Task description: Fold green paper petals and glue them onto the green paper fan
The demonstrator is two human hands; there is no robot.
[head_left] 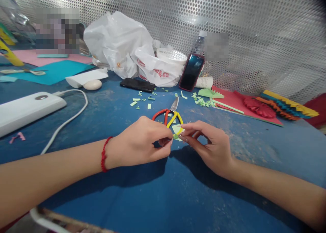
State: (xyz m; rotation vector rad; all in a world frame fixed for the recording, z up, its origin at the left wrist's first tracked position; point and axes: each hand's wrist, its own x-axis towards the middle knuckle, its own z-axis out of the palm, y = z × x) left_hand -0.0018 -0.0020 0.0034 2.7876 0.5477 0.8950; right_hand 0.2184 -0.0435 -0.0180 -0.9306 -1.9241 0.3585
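My left hand [145, 138] and my right hand [209, 144] meet at the middle of the blue table. Between their fingertips is a small piece of green paper [175, 136], pinched from both sides. Scissors [174, 107] with one red and one yellow handle lie just beyond my fingers, blades pointing away. Part of the red handle is hidden behind my left hand. A pale green paper scrap [176, 127] shows under the yellow handle. More green cuttings [149, 106] are scattered past the scissors, and a heap of green bits [203, 101] lies to the right.
A white device [30, 107] with a cable [84, 102] lies on the left. Behind are a black phone [137, 84], white plastic bags [119, 46] and a phone [192, 71] standing upright. Folded paper fans [287, 105] and red paper [229, 96] lie at right, before a perforated metal wall [254, 39].
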